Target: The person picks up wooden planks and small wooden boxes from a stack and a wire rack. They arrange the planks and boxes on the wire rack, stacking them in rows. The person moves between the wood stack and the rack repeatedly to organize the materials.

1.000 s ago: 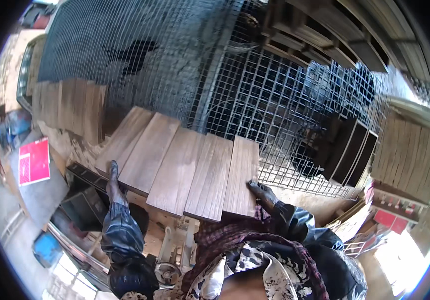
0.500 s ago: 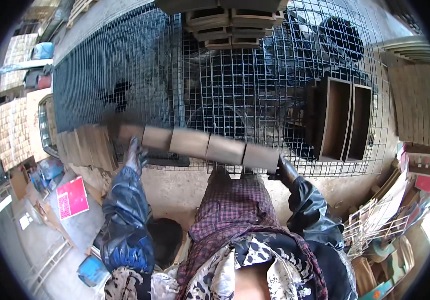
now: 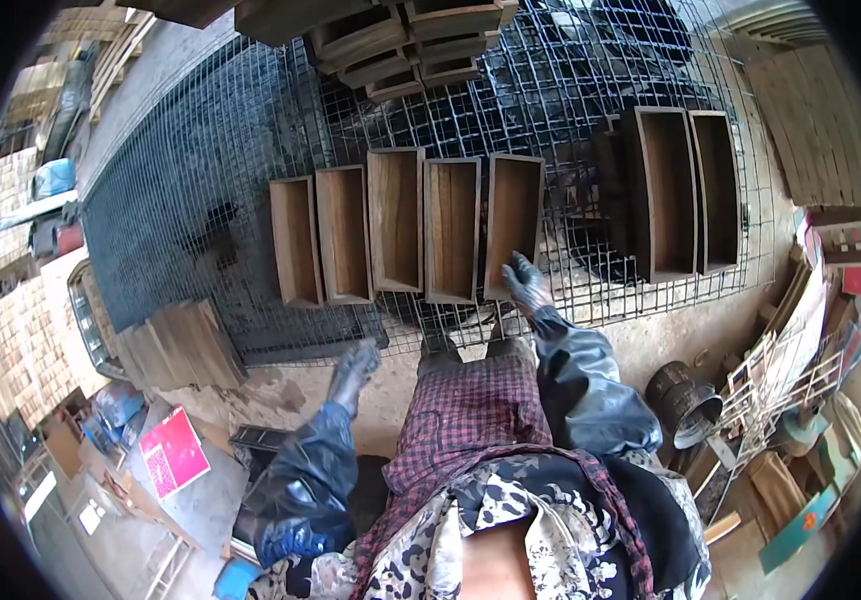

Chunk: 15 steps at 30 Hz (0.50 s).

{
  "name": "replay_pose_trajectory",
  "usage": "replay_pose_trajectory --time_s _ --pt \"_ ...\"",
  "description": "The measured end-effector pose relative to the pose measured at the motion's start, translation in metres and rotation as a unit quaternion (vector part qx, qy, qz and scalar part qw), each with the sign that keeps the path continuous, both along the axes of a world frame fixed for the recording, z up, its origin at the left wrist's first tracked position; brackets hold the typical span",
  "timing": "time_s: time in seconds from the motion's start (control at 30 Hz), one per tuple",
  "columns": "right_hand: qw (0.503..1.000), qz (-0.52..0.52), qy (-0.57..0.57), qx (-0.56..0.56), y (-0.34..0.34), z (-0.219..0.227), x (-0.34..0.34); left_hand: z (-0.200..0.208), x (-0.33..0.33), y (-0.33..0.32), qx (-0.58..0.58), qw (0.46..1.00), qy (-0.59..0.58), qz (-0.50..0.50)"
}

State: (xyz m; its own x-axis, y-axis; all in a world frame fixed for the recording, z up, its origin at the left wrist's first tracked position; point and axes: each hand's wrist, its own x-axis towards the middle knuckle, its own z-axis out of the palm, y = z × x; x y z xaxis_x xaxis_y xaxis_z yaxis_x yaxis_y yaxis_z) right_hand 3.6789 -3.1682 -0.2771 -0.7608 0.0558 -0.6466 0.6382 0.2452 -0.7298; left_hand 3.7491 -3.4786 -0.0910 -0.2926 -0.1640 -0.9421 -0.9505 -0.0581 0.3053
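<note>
Several narrow open-topped wooden boxes stand side by side in a row on the wire mesh, their hollow insides facing up; the leftmost wooden box [image 3: 296, 240] and the rightmost wooden box [image 3: 514, 225] mark its ends. At the near end of the rightmost one is my right hand [image 3: 528, 283], dark-gloved or coated, its fingers apart and not wrapped round the box; whether they touch it I cannot tell. My left hand [image 3: 354, 376] hangs on the near side of the mesh, away from the row, with nothing visible in it. Motion blurs its fingers.
Wire mesh [image 3: 241, 150] spans the area ahead. More wooden boxes [image 3: 666, 190] stand at the right, with a stack of boxes [image 3: 381, 50] at the far side. Wooden boards [image 3: 181, 345] lie at the left. A dark bucket [image 3: 686, 405] and a wire rack [image 3: 781, 385] are at the near right.
The row of boxes, earlier held between both hands at its ends, now rests on the mesh with its hollows up. My left hand has drawn back toward me; my right hand has released its hold.
</note>
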Motion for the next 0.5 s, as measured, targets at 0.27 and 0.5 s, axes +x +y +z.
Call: replay_pose_trajectory --time_s 0.27,0.5 --pt "0.9 0.244 -0.259 0.253 -0.068 0.06 -0.023 0.008 0.095 -0.063 0.027 0.998 -0.044 0.031" --pt "0.944 0.136 -0.004 0.3 -0.101 0.057 -0.006 0.004 0.117 -0.107 0.019 0.998 -0.041 0.052"
